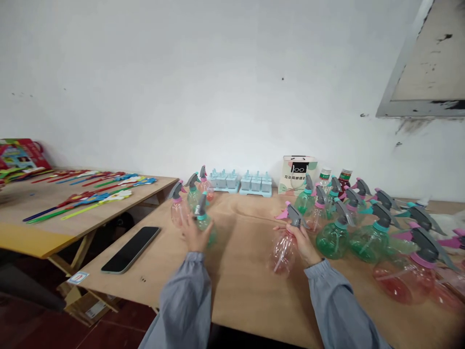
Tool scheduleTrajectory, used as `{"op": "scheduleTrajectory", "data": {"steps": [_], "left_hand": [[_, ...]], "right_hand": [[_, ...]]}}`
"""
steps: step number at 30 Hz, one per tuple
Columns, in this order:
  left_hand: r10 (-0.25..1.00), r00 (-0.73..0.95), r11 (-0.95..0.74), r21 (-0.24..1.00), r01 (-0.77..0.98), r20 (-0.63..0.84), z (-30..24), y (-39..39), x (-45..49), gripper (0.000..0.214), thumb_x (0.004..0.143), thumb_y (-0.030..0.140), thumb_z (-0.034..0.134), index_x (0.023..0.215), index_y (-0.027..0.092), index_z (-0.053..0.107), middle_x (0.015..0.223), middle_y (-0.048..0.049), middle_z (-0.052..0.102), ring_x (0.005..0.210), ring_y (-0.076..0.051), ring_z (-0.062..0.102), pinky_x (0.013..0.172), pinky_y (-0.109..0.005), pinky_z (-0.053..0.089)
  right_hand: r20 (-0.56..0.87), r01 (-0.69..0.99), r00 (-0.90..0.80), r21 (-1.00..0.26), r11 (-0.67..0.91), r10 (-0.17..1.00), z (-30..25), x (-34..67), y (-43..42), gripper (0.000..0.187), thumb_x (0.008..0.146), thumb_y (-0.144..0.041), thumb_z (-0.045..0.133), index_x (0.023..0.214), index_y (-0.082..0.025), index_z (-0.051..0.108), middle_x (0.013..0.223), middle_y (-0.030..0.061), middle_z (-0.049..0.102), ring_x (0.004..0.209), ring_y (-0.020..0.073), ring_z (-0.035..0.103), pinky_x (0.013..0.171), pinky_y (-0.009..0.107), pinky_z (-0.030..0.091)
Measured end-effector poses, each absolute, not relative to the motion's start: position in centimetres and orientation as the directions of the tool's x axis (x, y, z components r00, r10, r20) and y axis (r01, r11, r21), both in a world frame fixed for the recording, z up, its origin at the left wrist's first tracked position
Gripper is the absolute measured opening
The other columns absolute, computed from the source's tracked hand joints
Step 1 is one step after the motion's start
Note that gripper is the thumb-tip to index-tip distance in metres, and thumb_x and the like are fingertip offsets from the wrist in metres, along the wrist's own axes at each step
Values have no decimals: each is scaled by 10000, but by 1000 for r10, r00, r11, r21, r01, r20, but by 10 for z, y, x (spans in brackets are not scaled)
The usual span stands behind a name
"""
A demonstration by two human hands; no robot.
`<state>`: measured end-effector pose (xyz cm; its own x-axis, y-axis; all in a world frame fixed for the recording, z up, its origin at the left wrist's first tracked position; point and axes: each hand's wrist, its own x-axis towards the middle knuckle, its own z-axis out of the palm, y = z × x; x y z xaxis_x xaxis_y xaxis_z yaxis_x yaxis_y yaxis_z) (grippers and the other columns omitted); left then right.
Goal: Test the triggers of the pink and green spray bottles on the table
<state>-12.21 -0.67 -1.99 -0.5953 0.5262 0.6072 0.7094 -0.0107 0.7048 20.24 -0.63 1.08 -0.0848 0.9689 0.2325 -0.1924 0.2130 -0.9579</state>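
My right hand (300, 242) grips a clear pink spray bottle (283, 252) by its neck, just under the grey and pink trigger head. The bottle tilts slightly above the front middle of the table. Over on the left, my left hand (196, 233) is wrapped around a green spray bottle (202, 222) with a grey and teal head; part of its body is hidden by the fingers. Close behind that hand stand a pink spray bottle (178, 208), another green one (193, 195) and a further pink one (204, 184).
Several green and pink spray bottles (332, 240) crowd the table's right side. Two light-blue ice-pop mould sets (256, 184) and a paper bag (296, 177) stand by the wall. A phone (131, 249) lies at left. Another table (22, 213) bears colourful flat strips.
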Motion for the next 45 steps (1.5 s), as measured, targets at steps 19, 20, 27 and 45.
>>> {"op": "scheduleTrajectory", "data": {"steps": [19, 20, 27, 45], "left_hand": [[707, -191, -350, 572, 742, 681, -58, 2, -54, 616, 761, 466, 666, 1250, 148, 467, 1064, -149, 670, 1041, -322, 665, 892, -492, 515], [708, -189, -350, 570, 744, 681, -58, 2, -54, 613, 763, 468, 665, 1249, 150, 468, 1065, -148, 669, 1042, -321, 665, 889, -489, 515], [696, -188, -345, 552, 759, 693, -58, 3, -54, 611, 756, 462, 683, 1239, 149, 479, 1060, -143, 672, 1042, -320, 664, 893, -484, 512], [674, -193, -341, 532, 775, 713, -60, 6, -57, 646, 761, 509, 702, 1266, 173, 478, 1160, -155, 660, 1113, -316, 647, 912, -472, 514]], "right_hand": [[133, -496, -273, -868, -21, 953, 22, 203, -15, 430, 735, -462, 593, 1077, -221, 696, 1057, 105, 754, 1042, 303, 696, 859, 483, 572], [138, -497, -261, -867, -11, 955, 22, 203, -15, 425, 731, -454, 600, 1074, -221, 698, 1056, 104, 755, 1039, 302, 697, 857, 481, 574], [139, -476, -275, -880, -9, 951, 25, 200, -18, 452, 698, -467, 633, 1068, -214, 688, 1042, 113, 755, 1050, 311, 693, 862, 479, 575], [133, -448, -253, -894, 6, 958, 25, 196, -19, 411, 692, -506, 700, 994, -227, 698, 985, 87, 764, 1024, 290, 701, 830, 433, 581]]}}
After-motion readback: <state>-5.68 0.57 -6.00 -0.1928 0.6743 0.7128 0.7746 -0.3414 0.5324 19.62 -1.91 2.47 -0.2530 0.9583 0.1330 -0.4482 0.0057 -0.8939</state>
